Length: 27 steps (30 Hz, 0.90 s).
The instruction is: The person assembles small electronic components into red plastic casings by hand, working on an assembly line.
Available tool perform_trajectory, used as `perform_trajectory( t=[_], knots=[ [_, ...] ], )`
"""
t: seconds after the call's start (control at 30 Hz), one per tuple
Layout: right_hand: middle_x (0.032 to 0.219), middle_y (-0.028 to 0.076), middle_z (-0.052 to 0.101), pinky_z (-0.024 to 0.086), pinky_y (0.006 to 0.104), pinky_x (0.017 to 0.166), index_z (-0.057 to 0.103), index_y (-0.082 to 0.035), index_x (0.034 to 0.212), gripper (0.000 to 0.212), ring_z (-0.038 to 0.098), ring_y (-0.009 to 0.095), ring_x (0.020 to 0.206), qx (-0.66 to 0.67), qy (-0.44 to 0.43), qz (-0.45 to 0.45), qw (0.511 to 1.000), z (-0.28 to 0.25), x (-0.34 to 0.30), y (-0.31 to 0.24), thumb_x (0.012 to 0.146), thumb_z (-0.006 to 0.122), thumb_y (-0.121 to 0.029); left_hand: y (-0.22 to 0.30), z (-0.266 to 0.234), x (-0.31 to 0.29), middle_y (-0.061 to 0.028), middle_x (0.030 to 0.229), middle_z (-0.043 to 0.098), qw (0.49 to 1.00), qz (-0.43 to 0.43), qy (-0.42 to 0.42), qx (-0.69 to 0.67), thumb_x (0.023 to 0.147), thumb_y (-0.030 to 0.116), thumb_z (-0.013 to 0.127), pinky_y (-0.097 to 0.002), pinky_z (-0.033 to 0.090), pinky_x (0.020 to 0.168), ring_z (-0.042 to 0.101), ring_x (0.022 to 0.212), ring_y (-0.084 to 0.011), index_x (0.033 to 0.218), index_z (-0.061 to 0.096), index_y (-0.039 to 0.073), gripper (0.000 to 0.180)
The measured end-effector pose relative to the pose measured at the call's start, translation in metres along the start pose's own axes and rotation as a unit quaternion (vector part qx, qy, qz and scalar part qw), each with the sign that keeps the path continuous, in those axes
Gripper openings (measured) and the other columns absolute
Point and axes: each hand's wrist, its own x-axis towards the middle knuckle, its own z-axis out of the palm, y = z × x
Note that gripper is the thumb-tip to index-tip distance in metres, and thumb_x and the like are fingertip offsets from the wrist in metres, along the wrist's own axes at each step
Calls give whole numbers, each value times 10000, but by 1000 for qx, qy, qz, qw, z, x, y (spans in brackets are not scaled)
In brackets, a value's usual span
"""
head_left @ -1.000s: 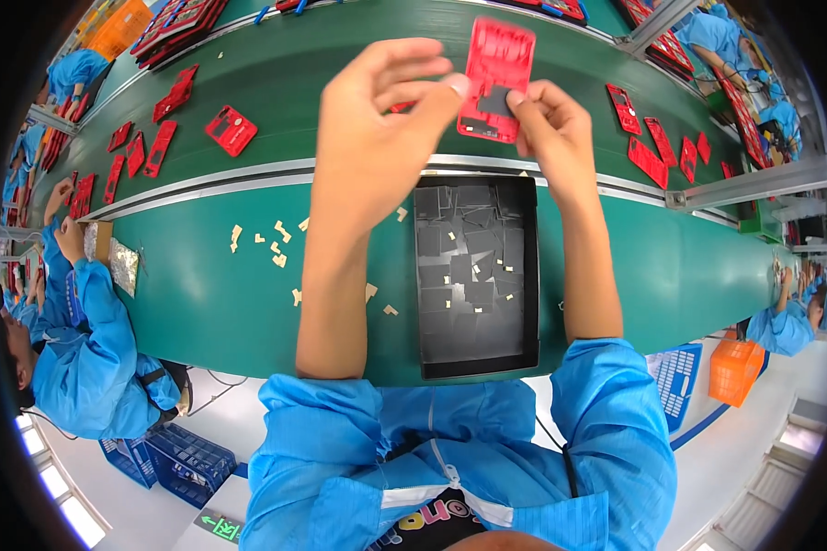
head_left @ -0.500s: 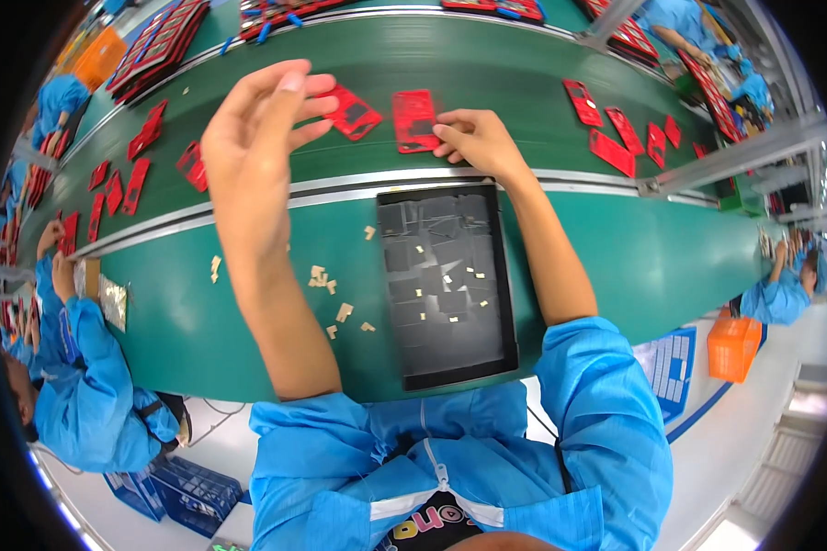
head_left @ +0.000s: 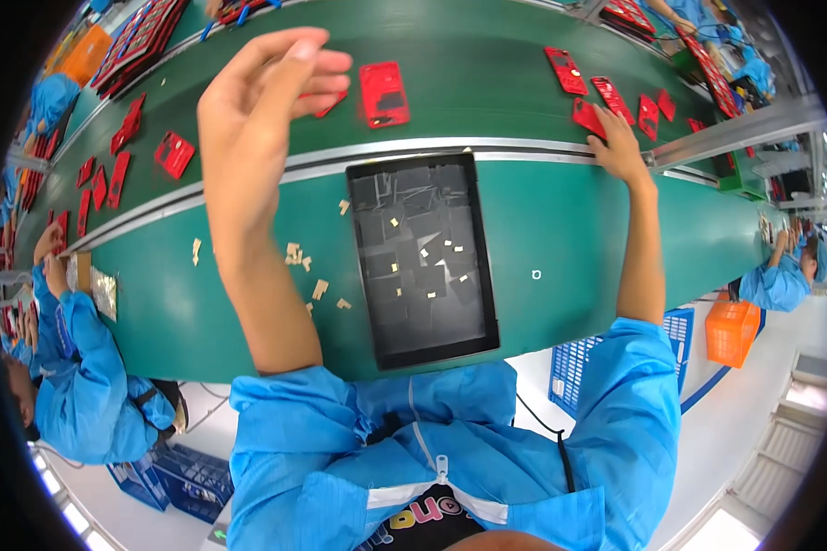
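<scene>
My left hand [head_left: 253, 106] is raised above the near edge of the green conveyor belt, thumb laid against the index finger and the other fingers loosely curled. Whatever may be between thumb and finger is hidden. Behind its fingertips a red phone casing [head_left: 332, 105] is partly covered. Another red phone casing [head_left: 384, 94] lies alone on the belt, right of that hand. Reaching out to the right, my right hand [head_left: 623, 151] has its fingertips on a red phone casing [head_left: 586, 117], with the thumb apart. More casings [head_left: 566, 71] lie just beyond it.
A black tray [head_left: 489, 275] with dark sheets and small pale pieces stands before me on the green table [head_left: 570, 220]. Small beige pieces [head_left: 294, 253] are scattered left of it. A metal rail [head_left: 515, 147] edges the belt. A co-worker [head_left: 92, 395] sits at the left.
My right hand has left the middle casing and moved right to a casing in the right-hand group. My left hand stays raised. The whole view has shifted slightly.
</scene>
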Motion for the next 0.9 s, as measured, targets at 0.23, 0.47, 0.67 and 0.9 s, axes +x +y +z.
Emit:
perform_trajectory(
  t=[0.23, 0.47, 0.67, 0.9],
  knots=[
    [1189, 174, 627, 510, 427, 975, 638, -15, 1334, 622, 637, 358, 1113, 134, 22, 104, 985, -27, 22, -79, 797, 842, -253, -12, 5, -5, -136, 978, 751, 995, -13, -96, 3, 1010, 206, 667, -299, 564, 797, 712, 870, -168, 1139, 687, -42, 280],
    [1228, 120, 632, 541, 388, 923, 648, -81, 1379, 708, 642, 296, 1094, 323, 100, -171, 925, -131, 59, -250, 709, 877, -102, -24, 31, -8, -110, 1000, 744, 986, -76, -143, 41, 1022, 267, 667, -279, 561, 787, 699, 896, -134, 1271, 641, -49, 403],
    [1293, 177, 627, 520, 394, 923, 693, -25, 1258, 539, 627, 325, 1132, 269, 332, -157, 890, -126, 67, -296, 742, 852, -39, -33, 14, 4, -135, 920, 746, 996, -49, -68, -20, 974, 158, 722, -262, 571, 654, 718, 770, -152, 1211, 657, -111, 365],
    [866, 113, 617, 542, 417, 699, 726, -32, 1113, 274, 650, 294, 804, 269, -9, -195, 943, -66, 37, -343, 895, 742, -197, -22, -4, 10, -299, 1085, 708, 980, -44, -23, -193, 997, 63, 603, -459, 658, 811, 762, 957, -378, 1250, 457, -137, 354]
  ],
)
